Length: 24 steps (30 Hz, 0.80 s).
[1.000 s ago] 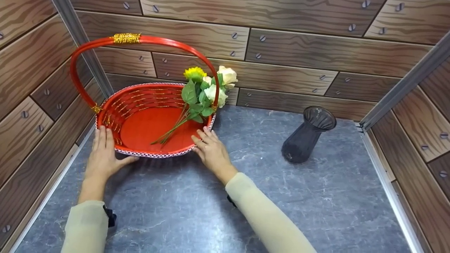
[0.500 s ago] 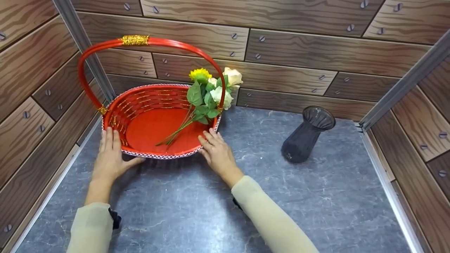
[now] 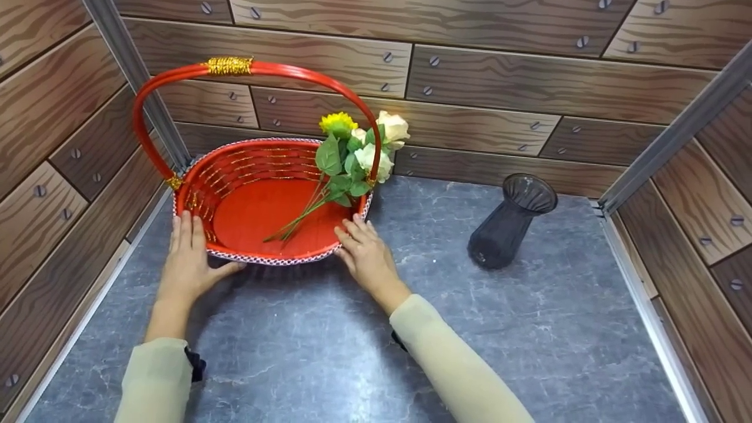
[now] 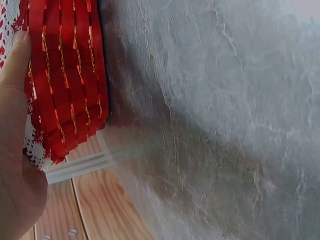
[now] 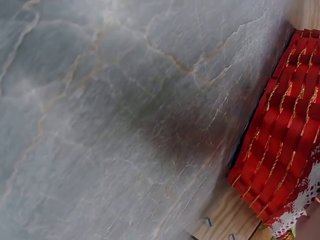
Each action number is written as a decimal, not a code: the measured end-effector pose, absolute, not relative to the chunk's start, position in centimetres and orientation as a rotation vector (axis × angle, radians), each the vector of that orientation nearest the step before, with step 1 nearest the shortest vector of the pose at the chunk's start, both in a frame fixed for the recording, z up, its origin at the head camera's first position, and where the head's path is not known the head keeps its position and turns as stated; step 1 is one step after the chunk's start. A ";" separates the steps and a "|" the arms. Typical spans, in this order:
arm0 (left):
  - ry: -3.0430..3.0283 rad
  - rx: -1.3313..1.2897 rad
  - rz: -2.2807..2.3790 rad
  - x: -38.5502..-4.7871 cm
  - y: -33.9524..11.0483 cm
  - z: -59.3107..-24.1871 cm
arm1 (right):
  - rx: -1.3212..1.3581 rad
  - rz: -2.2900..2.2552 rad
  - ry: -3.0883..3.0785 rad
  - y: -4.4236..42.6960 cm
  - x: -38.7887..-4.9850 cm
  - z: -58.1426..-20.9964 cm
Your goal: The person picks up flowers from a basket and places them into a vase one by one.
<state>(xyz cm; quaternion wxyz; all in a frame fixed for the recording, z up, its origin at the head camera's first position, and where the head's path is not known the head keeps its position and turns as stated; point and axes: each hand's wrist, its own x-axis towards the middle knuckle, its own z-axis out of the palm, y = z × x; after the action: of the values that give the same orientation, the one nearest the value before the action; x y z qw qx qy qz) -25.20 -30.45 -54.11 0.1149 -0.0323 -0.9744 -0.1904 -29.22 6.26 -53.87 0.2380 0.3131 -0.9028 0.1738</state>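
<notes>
A red woven basket (image 3: 264, 211) with a tall arched handle (image 3: 296, 71) and a lace-trimmed rim stands on the grey marbled surface. My left hand (image 3: 183, 264) holds the rim at the front left, its thumb along the outside, as the left wrist view also shows. At the front right my right hand (image 3: 369, 258) grips the rim, fingertips over the edge; the right wrist view barely catches this hand. Inside the basket lean a yellow flower (image 3: 338, 124) and cream roses (image 3: 373, 161), green stems crossing the red bottom and blooms over the right rim.
A dark ribbed glass vase (image 3: 499, 235) with a flared mouth stands apart on the right. Wood-patterned walls (image 3: 482, 85) enclose the back and both sides. A metal post (image 3: 132, 76) rises in the back left corner, close behind the basket.
The basket, with the flowers in it, has shifted slightly to the right together with both hands. Most of that movement falls in the first half second. The vase stays in place.
</notes>
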 end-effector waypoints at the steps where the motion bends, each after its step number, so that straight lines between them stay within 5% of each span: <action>1: -2.858 -0.094 -0.556 -25.2 -30.4 -54.1 | 0.859 0.470 -2.469 6.3 -29.2 -53.9; 24: -2.799 -0.107 -0.554 -25.4 -30.0 -54.3 | 0.857 0.485 -2.443 6.8 -29.1 -53.8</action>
<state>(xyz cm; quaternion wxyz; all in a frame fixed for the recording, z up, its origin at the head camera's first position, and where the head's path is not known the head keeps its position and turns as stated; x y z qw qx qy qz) -25.42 -29.97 -54.29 0.1425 -0.0372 -0.9703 -0.1921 -29.09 6.83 -53.84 0.2509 0.3149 -0.8978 0.1784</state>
